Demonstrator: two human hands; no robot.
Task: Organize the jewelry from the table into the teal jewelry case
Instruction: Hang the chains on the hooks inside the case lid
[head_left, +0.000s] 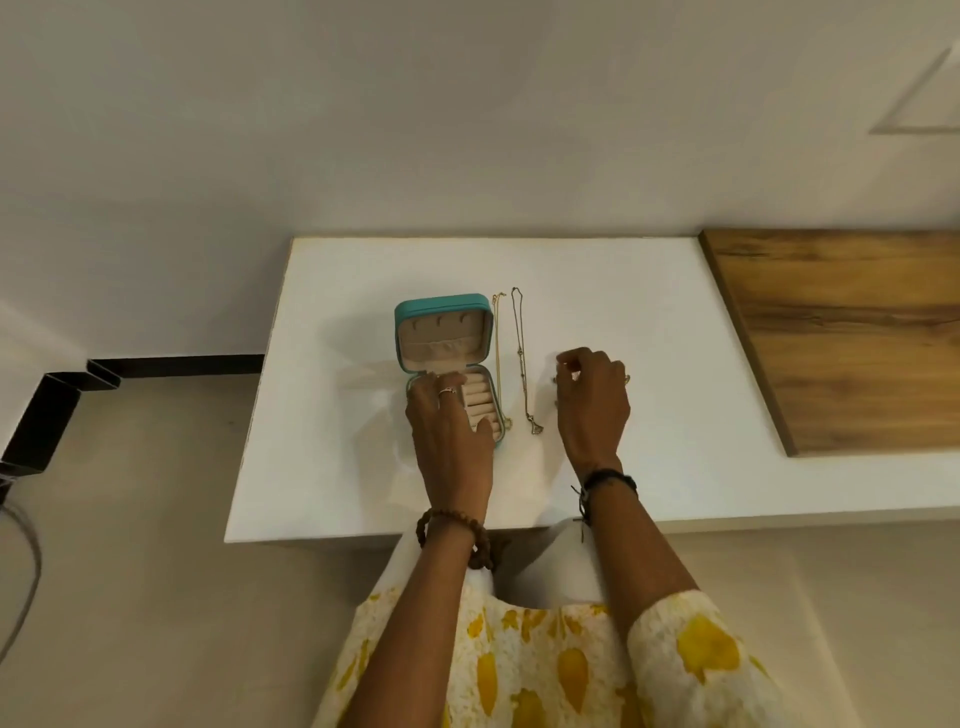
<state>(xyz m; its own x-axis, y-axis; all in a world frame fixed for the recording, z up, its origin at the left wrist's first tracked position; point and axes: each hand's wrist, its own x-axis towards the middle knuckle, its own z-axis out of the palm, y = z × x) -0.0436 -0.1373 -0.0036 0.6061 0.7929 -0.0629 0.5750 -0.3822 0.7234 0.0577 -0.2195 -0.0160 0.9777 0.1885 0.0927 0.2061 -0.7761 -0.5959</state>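
A white table (623, 467) stands against a plain pale wall (467, 104), with a beige floor (130, 597) below and a wood-grain panel (852, 338) lying over the table's right end. At the left, a black bent metal frame (52, 410) runs along the wall's foot, and a grey cable (28, 571) loops on the floor.

The teal jewelry case (444, 306) sits open near the table's middle, lid upright and showing small hooks and a pocket (its lining is cream). Just right of it, two chains lie stretched out side by side: a gold necklace (497, 353) nearly touching the case and a darker necklace (522, 358) with a pendant at its near end.

The left hand (447, 421) rests on the case's lower tray, fingers spread flat, covering most of the ring rolls. The right hand (592, 400) hovers right of the necklaces with fingers curled inward; I cannot tell whether it pinches anything.
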